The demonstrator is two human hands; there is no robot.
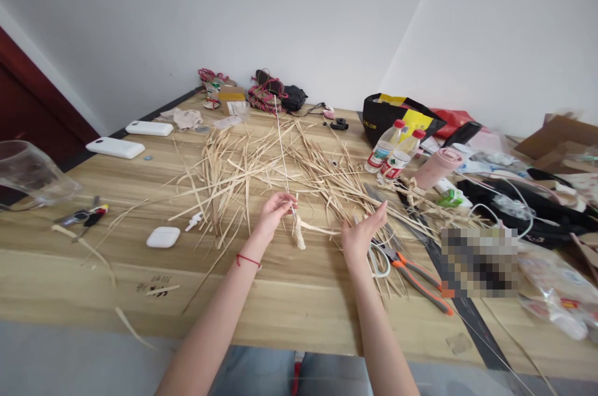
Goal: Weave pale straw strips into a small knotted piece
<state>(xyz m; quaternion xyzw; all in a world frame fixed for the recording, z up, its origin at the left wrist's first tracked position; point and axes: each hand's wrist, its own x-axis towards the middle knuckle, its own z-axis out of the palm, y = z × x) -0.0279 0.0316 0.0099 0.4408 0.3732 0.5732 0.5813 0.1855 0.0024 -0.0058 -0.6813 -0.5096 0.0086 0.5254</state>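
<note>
1. The left hand, at the middle of the frame, has its fingers pinched together on a thin white rod, which slants up towards the top centre.
2. Just below those fingers hangs a short, pale, wrapped piece, right of the left hand; a pale strip runs from it to the right hand.
3. The right hand, right of centre, has its thumb apart from the extended fingers; whether they grip the strip, I cannot tell.
4. Scissors with white handles lie just beside the right wrist, partly hidden by it. Pliers with orange and grey handles lie to their right, pointing to the lower right.
5. Loose straw strips spread across the centre of the counter, beyond both hands.
6. Left of centre, a white case lies near a small white cord; farther left is a tool with a red and yellow end.
7. At the left edge stands a clear pitcher; two white devices lie at the upper left.
8. At the upper right, two red-capped bottles and a pink cup stand near a black and yellow bag.
</note>
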